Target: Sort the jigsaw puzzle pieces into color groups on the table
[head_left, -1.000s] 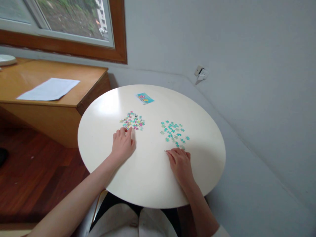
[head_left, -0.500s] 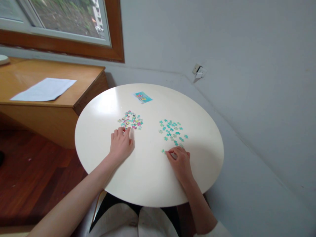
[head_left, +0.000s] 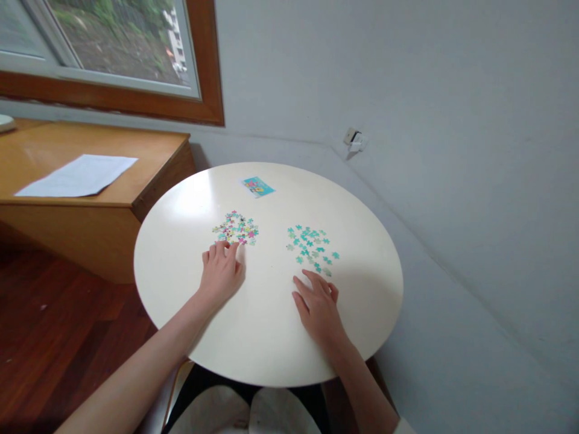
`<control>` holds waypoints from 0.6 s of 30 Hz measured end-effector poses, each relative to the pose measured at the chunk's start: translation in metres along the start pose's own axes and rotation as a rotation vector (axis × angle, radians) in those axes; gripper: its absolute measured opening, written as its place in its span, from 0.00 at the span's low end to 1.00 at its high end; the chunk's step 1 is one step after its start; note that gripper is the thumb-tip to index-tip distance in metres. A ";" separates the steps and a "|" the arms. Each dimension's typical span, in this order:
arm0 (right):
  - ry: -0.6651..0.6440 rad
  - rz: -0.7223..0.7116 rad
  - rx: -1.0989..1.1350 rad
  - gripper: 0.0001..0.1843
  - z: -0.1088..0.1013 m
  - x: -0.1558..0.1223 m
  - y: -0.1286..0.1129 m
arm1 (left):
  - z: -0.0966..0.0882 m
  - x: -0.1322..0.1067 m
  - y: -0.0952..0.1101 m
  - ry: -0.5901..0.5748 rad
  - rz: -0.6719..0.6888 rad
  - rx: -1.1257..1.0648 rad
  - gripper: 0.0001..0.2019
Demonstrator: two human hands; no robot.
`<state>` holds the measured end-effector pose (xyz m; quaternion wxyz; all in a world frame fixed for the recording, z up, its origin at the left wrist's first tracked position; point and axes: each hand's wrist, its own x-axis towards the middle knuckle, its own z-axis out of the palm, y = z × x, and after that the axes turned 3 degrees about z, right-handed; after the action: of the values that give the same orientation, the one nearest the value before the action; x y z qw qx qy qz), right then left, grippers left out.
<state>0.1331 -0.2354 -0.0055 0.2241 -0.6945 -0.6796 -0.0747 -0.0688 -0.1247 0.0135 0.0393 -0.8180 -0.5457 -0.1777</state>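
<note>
Two loose heaps of jigsaw puzzle pieces lie on the white oval table (head_left: 266,337). The left heap of puzzle pieces (head_left: 237,228) mixes pink, yellow, teal and dark bits. Teal and pale green puzzle pieces (head_left: 310,242) make up the right one. My left hand (head_left: 221,271) rests at the near edge of the mixed heap, fingers bent and slightly apart, with no piece visible in them. Just below the green heap is my right hand (head_left: 319,304), its thumb and fingers spread. Anything under its fingertips is hidden.
A small colourful picture card (head_left: 257,187) lies toward the table's far side. On the left stands a wooden desk (head_left: 149,150) with white paper (head_left: 84,176) on it. The wall with a socket (head_left: 355,140) borders the table's back and right.
My right hand has gone from a pinch beside a pale green piece to spread fingers; that piece no longer shows. My left hand stays by the mixed heap. The view has tilted slightly.
</note>
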 end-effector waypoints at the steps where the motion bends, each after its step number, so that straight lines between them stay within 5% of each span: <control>1: 0.005 0.009 -0.023 0.15 0.001 0.000 0.000 | 0.001 0.000 0.000 0.011 0.008 -0.006 0.21; 18: 0.069 0.120 -0.222 0.27 0.008 0.008 0.024 | 0.000 -0.005 0.001 0.042 0.048 0.017 0.18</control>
<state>0.1557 -0.2247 -0.0143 0.1733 -0.7515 -0.6163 -0.1596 -0.0699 -0.1293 0.0118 0.0621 -0.8265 -0.5265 -0.1892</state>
